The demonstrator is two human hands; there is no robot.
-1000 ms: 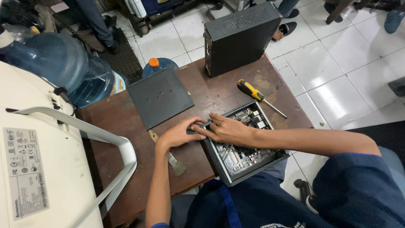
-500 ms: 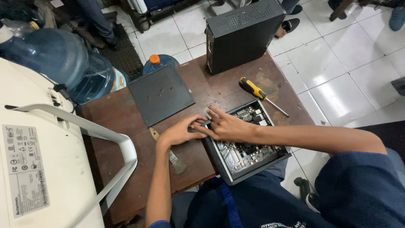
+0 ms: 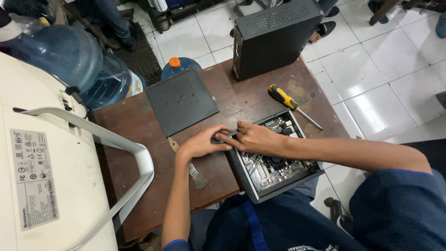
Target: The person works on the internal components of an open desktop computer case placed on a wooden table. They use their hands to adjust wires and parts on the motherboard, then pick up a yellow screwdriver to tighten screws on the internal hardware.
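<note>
Shifted a little since a second ago: both hands slid from above the open case toward its upper-left corner, now meeting at that edge; everything else on the table unmoved.

At far left, filling the lower left of the frame, a white monitor back (image 3: pixel 42 186) with its curved stand. Beneath everything, a worn brown wooden table (image 3: pixel 134 135). At upper left, a large blue water jug (image 3: pixel 69 60) lying beside the table. At top centre, a closed black computer case (image 3: pixel 274 35) standing on the table's far edge. Just below centre, the small open computer case (image 3: pixel 274 162), lid off, circuit board and cables exposed, overhanging the table's near edge above the lap. Left of centre, flat on the table, its dark grey cover panel (image 3: pixel 181 100). Behind that panel, a smaller blue bottle with an orange cap (image 3: pixel 179 67).

At frame centre, left hand (image 3: pixel 202 143) curled, fingers closed around a small dark part at the case's upper-left corner. Right hand (image 3: pixel 255 138) touching it from the right, fingertips pinching the same dark part; exactly what that part is, not discernible.

Right of centre, a yellow-and-black screwdriver (image 3: pixel 290 103), lying well apart from the hands. Under the left wrist, a small paintbrush (image 3: pixel 193 169) on the table.
</note>
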